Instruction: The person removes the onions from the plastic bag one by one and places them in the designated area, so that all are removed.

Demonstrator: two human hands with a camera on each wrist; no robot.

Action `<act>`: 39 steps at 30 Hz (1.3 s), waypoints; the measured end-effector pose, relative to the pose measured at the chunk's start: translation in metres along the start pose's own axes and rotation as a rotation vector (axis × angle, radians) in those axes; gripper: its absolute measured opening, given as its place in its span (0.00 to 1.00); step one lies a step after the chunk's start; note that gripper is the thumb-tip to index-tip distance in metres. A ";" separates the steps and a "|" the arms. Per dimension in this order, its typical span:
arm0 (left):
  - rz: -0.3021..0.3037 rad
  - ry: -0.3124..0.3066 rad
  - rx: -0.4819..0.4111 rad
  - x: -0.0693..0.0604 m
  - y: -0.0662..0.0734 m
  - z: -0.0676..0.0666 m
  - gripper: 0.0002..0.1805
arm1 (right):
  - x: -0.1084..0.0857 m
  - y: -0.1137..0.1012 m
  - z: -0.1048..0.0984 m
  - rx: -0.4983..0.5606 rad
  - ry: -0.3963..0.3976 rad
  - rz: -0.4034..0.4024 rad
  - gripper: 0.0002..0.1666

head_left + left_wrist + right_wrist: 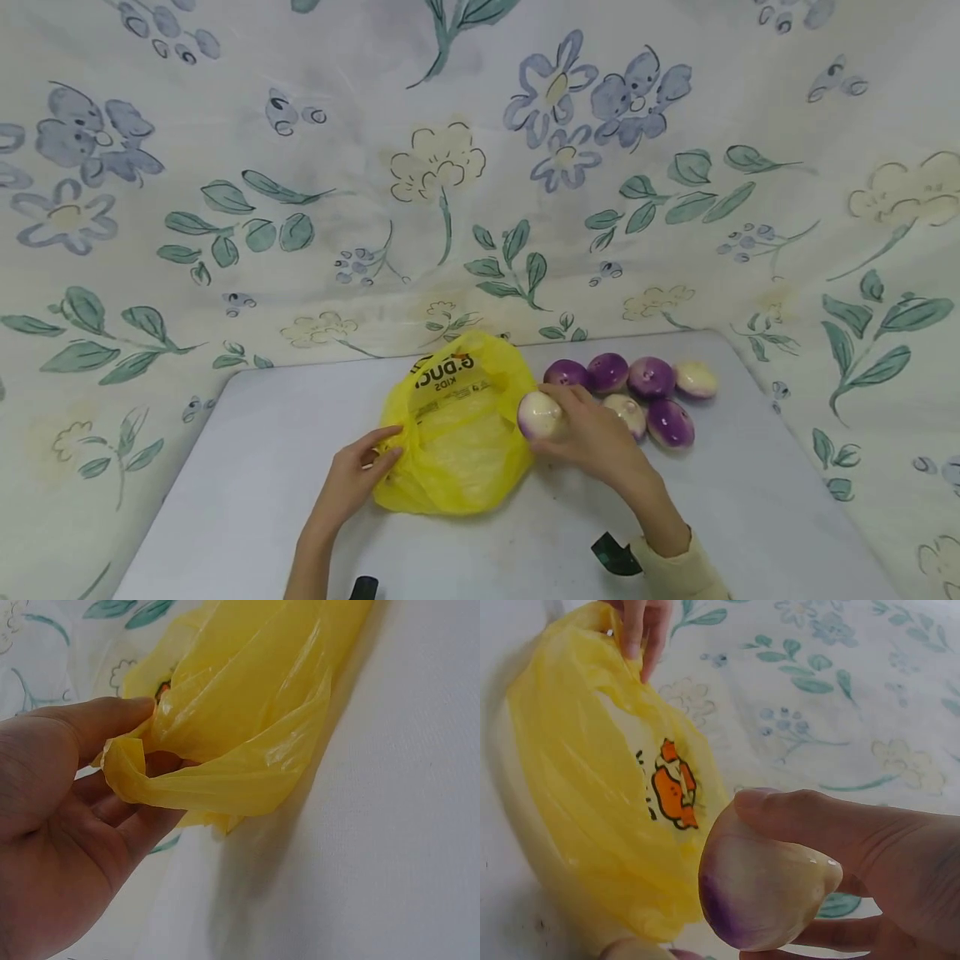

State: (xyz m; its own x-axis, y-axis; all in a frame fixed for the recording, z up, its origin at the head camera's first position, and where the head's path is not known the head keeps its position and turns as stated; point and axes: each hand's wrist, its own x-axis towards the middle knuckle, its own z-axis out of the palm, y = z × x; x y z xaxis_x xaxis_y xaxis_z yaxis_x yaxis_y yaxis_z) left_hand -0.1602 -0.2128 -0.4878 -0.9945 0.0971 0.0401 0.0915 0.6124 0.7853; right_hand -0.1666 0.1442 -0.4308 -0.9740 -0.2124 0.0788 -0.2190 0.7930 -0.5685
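A yellow plastic bag [457, 433] with dark printing sits on the white table. My left hand [354, 477] pinches the bag's left edge; in the left wrist view, thumb and fingers [112, 724] hold a fold of the thin yellow plastic [225, 776]. Close to the bag's right edge, my right hand [588, 433] grips a glossy white-and-purple turnip [538, 416]. The right wrist view shows this turnip [757, 881] between the thumb above and the fingers below. Several more turnips [652, 377] lie beyond and to the right of that hand. Part of one is hidden behind it.
The white table [262, 458] backs onto a flowered cloth [337, 167]. A dark green shiny piece [617, 554] shows beside the right sleeve [678, 571]. A small black object [364, 587] stands at the bottom edge, near the left forearm.
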 end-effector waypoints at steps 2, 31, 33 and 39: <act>0.002 -0.006 -0.004 0.001 0.000 0.000 0.21 | -0.003 0.005 -0.004 0.006 0.011 0.006 0.47; -0.015 0.001 0.018 -0.003 0.001 0.003 0.21 | -0.018 0.046 -0.033 0.031 0.060 0.048 0.47; -0.012 0.004 0.020 -0.003 0.000 0.003 0.21 | -0.020 0.050 -0.035 0.035 0.069 0.051 0.46; 0.011 0.003 0.026 -0.003 0.000 0.003 0.20 | -0.024 0.070 -0.046 0.005 0.116 0.059 0.45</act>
State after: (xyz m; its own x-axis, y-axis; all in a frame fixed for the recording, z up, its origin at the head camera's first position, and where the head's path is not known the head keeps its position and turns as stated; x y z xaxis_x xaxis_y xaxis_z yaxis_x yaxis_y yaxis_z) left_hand -0.1570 -0.2112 -0.4897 -0.9935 0.1016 0.0505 0.1036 0.6311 0.7687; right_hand -0.1613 0.2312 -0.4347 -0.9854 -0.0979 0.1394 -0.1613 0.7991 -0.5792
